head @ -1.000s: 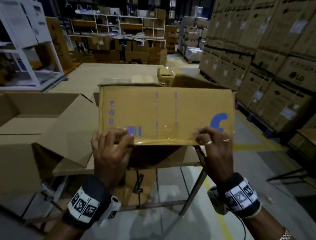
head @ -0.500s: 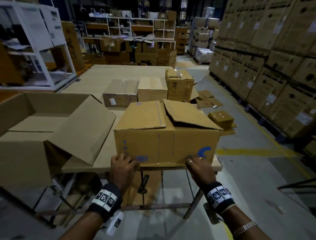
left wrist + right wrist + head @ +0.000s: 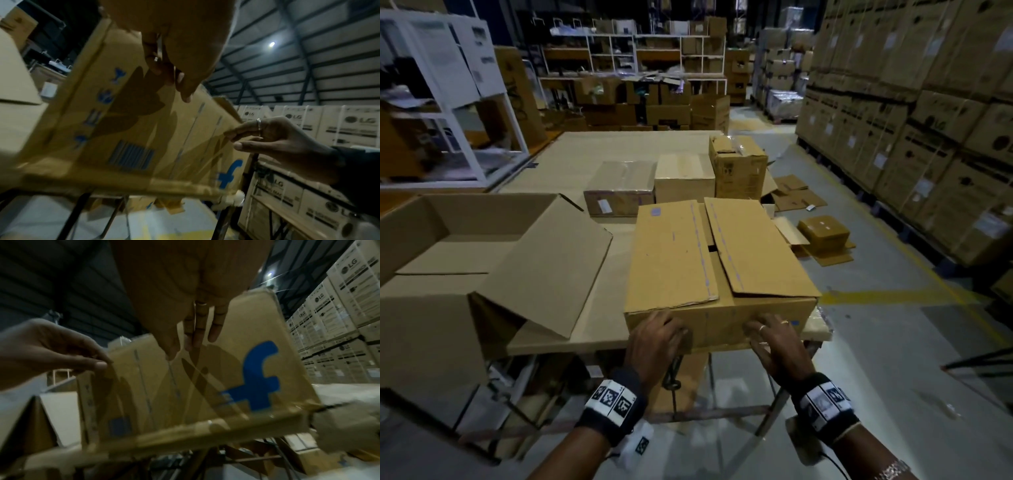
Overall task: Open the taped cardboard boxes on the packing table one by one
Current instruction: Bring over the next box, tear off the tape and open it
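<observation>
Two hands: left hand (image 3: 657,337) and right hand (image 3: 777,342), fingers straight, against near side
Box (image 3: 722,260): table's (image 3: 571,164) near edge, flaps loose

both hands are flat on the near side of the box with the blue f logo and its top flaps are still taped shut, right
Not quite. The left hand and right hand do rest on the near side of the box, but the head view shows its top flaps untaped, with a dark gap between them.

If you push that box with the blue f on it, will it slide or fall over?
The box would probably slide, not tip: it sits low and wide on the table. It may be light. Its loose top flaps would likely flop.
</observation>
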The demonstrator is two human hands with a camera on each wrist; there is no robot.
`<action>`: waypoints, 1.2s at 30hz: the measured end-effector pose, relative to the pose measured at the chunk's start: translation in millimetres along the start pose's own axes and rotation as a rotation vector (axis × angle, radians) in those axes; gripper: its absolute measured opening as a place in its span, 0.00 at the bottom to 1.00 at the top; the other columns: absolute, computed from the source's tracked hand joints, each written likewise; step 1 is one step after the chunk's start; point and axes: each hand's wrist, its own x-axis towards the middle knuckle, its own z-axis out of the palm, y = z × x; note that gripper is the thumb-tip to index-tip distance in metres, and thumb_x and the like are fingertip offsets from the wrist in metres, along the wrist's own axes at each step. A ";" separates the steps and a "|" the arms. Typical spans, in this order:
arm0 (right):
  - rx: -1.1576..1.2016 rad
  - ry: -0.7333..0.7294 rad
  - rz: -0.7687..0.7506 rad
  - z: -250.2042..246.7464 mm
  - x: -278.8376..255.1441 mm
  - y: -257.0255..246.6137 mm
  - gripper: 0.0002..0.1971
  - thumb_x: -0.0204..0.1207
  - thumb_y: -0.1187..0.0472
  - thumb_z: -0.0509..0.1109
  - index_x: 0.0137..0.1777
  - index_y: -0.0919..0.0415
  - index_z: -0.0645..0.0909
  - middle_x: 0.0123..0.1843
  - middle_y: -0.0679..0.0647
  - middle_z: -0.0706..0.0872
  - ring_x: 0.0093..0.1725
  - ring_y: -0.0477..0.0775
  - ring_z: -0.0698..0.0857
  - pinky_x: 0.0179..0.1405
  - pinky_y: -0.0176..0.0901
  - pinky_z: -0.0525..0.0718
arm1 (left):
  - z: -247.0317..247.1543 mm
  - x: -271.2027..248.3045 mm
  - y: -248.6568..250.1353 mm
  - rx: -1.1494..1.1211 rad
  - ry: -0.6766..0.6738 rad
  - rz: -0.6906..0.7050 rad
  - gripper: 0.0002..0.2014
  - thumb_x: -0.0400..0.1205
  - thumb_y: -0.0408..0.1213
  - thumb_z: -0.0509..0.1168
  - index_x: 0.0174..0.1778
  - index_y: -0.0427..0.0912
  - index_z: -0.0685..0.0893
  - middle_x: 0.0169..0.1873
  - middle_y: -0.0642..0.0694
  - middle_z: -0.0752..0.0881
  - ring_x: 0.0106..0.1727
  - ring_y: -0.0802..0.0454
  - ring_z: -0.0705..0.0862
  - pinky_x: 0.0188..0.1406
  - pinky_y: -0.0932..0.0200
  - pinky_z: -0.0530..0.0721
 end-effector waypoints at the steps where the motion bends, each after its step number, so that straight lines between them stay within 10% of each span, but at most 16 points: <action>1: 0.043 0.029 0.023 -5.1 4.1 -6.5 0.16 0.78 0.60 0.76 0.65 0.57 0.85 0.61 0.55 0.85 0.56 0.56 0.82 0.49 0.48 0.81 | -5.6 7.6 6.9 -0.019 0.022 0.003 0.05 0.79 0.36 0.75 0.48 0.46 0.88 0.45 0.51 0.83 0.44 0.52 0.80 0.36 0.57 0.81; 4: 0.163 0.119 0.084 -20.2 19.9 -30.3 0.19 0.82 0.55 0.72 0.71 0.58 0.82 0.66 0.54 0.85 0.63 0.56 0.83 0.60 0.51 0.83 | -23.1 34.8 24.2 -0.037 0.018 0.062 0.10 0.79 0.37 0.74 0.56 0.47 0.88 0.49 0.49 0.84 0.49 0.51 0.81 0.40 0.58 0.79; 11: 0.240 0.142 0.205 -40.0 50.0 -55.7 0.19 0.82 0.64 0.70 0.73 0.58 0.80 0.73 0.57 0.84 0.73 0.58 0.80 0.72 0.56 0.80 | -53.5 144.2 30.5 0.174 -0.480 0.297 0.19 0.84 0.43 0.70 0.71 0.48 0.83 0.68 0.47 0.84 0.67 0.44 0.82 0.62 0.46 0.81; 16: 0.164 0.167 0.268 -62.5 61.6 -36.7 0.24 0.83 0.57 0.71 0.79 0.56 0.75 0.81 0.57 0.75 0.81 0.58 0.72 0.77 0.50 0.72 | -48.5 204.6 30.1 0.094 -0.418 0.410 0.09 0.83 0.35 0.71 0.57 0.48 0.90 0.57 0.49 0.90 0.57 0.48 0.87 0.57 0.45 0.86; 26: 0.023 0.106 0.478 -76.8 94.9 65.6 0.29 0.84 0.60 0.69 0.83 0.66 0.69 0.88 0.58 0.62 0.88 0.57 0.60 0.83 0.57 0.66 | 40.7 320.2 77.1 -0.030 -0.550 0.572 0.24 0.80 0.32 0.72 0.73 0.49 0.85 0.67 0.48 0.88 0.66 0.44 0.85 0.64 0.46 0.84; 31: 0.027 -0.002 0.690 -54.0 79.5 104.1 0.24 0.83 0.61 0.69 0.79 0.65 0.75 0.82 0.64 0.74 0.80 0.64 0.74 0.75 0.54 0.72 | 105.3 343.7 92.4 0.017 -0.734 0.636 0.25 0.81 0.25 0.67 0.75 0.45 0.83 0.66 0.44 0.88 0.66 0.42 0.85 0.56 0.58 0.77; 36: -0.026 0.007 0.739 -38.7 73.3 117.7 0.08 0.85 0.58 0.66 0.51 0.58 0.85 0.42 0.59 0.88 0.46 0.69 0.85 0.34 0.51 0.69 | 145.3 353.7 84.5 -0.036 -0.711 0.733 0.22 0.79 0.23 0.67 0.69 0.41 0.88 0.58 0.42 0.92 0.59 0.40 0.86 0.57 0.54 0.80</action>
